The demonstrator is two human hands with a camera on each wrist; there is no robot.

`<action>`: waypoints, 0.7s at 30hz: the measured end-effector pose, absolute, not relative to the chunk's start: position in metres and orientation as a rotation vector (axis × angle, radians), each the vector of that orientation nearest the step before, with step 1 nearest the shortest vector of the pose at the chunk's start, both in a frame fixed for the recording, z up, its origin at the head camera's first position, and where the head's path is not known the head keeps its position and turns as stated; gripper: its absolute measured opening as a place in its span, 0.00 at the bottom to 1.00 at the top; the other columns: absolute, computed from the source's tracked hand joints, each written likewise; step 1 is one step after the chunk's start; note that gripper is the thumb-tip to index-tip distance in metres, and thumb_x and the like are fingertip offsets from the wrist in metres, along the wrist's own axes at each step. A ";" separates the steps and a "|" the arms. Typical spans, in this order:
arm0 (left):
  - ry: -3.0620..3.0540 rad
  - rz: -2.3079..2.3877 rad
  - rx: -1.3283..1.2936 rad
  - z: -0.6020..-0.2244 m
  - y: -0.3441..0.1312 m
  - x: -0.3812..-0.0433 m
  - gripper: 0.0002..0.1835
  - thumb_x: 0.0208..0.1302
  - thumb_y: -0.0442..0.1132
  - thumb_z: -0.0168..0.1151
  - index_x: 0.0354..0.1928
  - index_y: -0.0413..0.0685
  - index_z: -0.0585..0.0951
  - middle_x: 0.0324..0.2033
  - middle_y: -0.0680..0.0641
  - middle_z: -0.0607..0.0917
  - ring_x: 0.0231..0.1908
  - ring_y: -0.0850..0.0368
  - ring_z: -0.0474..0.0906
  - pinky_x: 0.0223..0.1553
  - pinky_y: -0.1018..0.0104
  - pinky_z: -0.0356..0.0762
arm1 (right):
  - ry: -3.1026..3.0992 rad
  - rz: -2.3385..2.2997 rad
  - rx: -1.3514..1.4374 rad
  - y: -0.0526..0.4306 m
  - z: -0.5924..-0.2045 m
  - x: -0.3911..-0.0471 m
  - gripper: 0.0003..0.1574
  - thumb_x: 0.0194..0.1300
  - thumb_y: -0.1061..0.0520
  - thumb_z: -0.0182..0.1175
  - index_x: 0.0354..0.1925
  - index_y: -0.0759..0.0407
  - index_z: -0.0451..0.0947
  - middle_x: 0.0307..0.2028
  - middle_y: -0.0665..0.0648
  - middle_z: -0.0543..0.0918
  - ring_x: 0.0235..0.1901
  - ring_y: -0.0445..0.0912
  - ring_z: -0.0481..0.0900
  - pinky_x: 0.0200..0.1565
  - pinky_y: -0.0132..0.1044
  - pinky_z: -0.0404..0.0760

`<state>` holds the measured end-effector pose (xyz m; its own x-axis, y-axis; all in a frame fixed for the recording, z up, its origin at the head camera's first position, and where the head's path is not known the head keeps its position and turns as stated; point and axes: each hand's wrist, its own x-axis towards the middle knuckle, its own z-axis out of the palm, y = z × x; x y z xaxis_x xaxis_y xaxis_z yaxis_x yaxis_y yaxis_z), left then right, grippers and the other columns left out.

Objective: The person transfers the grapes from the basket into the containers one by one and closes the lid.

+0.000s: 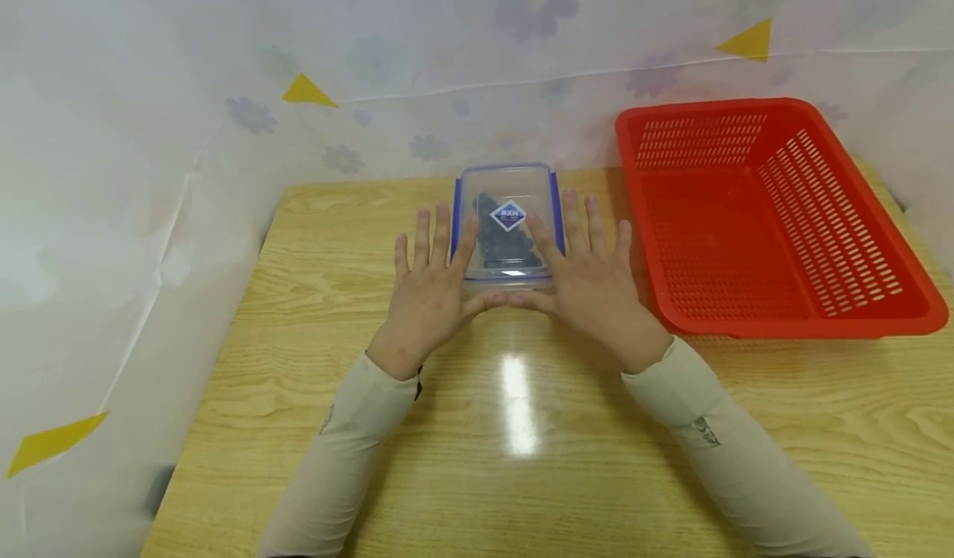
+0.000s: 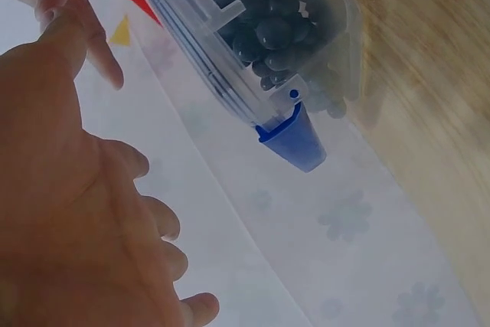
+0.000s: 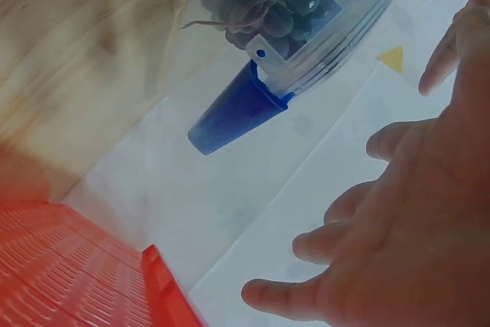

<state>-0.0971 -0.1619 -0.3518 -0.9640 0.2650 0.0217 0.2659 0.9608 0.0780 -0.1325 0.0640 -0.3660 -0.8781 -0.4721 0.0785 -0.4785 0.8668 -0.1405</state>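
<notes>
A clear plastic food container [image 1: 514, 185] with a lid and blue side latches stands at the back middle of the table. Dark grapes [image 2: 264, 17] fill its inside. Both blue latches, the left latch [image 2: 295, 143] and the right latch [image 3: 237, 112], stick outward from the walls. My left hand [image 1: 428, 305] is spread flat over the container's near left side, fingers straight. Mirroring it, my right hand [image 1: 596, 293] spreads over the near right side. The two thumb tips meet at the front edge. In the wrist views a gap shows between palms and lid.
A red perforated basket [image 1: 805, 326] stands close on the right, nothing inside it. The wood-grain table [image 1: 477, 492] ends just behind the container, against a flowered white sheet [image 1: 440, 69] marked with yellow tape pieces [image 1: 307, 91].
</notes>
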 end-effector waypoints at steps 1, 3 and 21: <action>-3.098 -0.131 -0.423 -0.351 -0.162 -0.096 0.56 0.66 0.73 0.50 0.81 0.56 0.34 0.75 0.41 0.19 0.74 0.42 0.15 0.71 0.35 0.25 | -2.995 0.243 0.765 0.064 -0.365 -0.132 0.70 0.59 0.17 0.55 0.82 0.41 0.31 0.75 0.64 0.16 0.74 0.63 0.16 0.65 0.77 0.35; -3.090 -0.135 -0.432 -0.350 -0.162 -0.095 0.56 0.67 0.73 0.50 0.81 0.56 0.35 0.75 0.42 0.19 0.74 0.43 0.15 0.71 0.35 0.25 | -2.995 0.250 0.769 0.065 -0.364 -0.131 0.70 0.59 0.18 0.55 0.82 0.40 0.30 0.75 0.63 0.16 0.74 0.63 0.17 0.65 0.78 0.35; -3.123 -0.156 -0.436 -0.348 -0.161 -0.098 0.55 0.67 0.74 0.48 0.82 0.56 0.35 0.74 0.44 0.16 0.73 0.44 0.13 0.71 0.37 0.22 | -2.986 0.280 0.775 0.069 -0.358 -0.129 0.68 0.60 0.20 0.57 0.82 0.44 0.38 0.76 0.64 0.18 0.75 0.65 0.21 0.65 0.78 0.35</action>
<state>-0.0975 -0.1610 -0.3475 -0.9618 0.2738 -0.0016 0.2723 0.9571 0.0996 -0.1290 0.0689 -0.3581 -0.8741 -0.4779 0.0875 -0.4858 0.8587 -0.1629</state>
